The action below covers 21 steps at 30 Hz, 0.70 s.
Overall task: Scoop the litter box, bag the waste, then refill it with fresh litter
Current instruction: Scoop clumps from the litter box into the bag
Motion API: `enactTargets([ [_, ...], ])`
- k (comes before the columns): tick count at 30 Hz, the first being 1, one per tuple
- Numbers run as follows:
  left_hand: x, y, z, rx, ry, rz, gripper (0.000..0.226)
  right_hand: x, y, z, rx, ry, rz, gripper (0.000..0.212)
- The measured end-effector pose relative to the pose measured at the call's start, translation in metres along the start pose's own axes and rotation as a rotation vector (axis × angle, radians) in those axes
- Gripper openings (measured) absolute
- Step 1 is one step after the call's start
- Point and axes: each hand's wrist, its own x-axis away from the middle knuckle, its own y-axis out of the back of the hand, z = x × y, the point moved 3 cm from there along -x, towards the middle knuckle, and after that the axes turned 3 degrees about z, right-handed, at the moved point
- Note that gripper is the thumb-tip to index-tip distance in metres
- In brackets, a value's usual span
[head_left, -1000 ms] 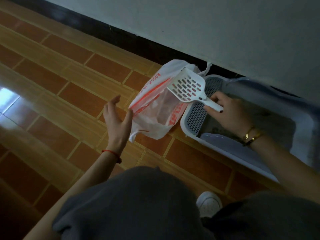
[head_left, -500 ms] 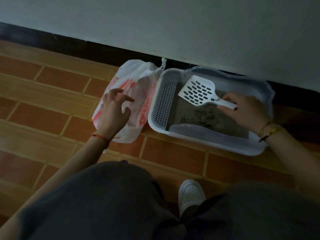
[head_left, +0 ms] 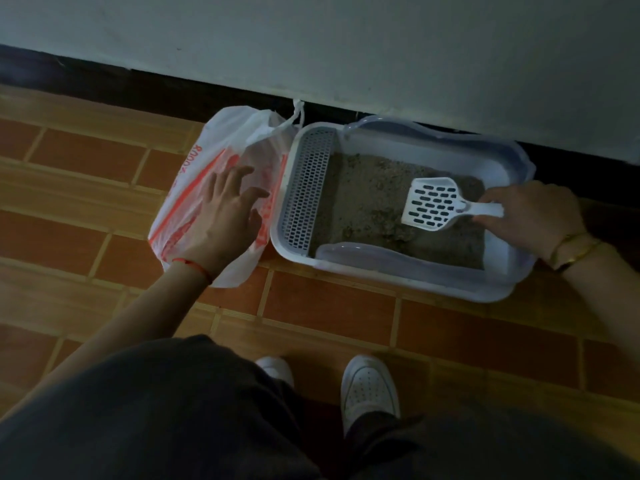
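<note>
Pinching scoop (head_left: 433, 204) handle – R fingers (head_left: 491, 199) – blade over litter (head_left: 360, 199)

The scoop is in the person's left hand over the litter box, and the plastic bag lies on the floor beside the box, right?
Not quite. The head view shows the scoop in the right hand, not the left. The left hand is spread open over the bag. The rest holds: the scoop is over the litter box, and the bag lies on the floor beside it.
</note>
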Motion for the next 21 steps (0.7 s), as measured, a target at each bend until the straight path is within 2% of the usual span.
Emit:
enactTargets([
  [13, -0.011, -0.024, -0.022, 0.131, -0.059, 0.053, 0.034, 0.000, -0.004, -0.009, 0.238, 0.022, 0.126, 0.020],
  [21, -0.010, -0.025, -0.033, 0.161, -0.099, 0.070, 0.034, -0.004, -0.027, -0.006, 0.042, 0.040, 0.157, 0.018],
])
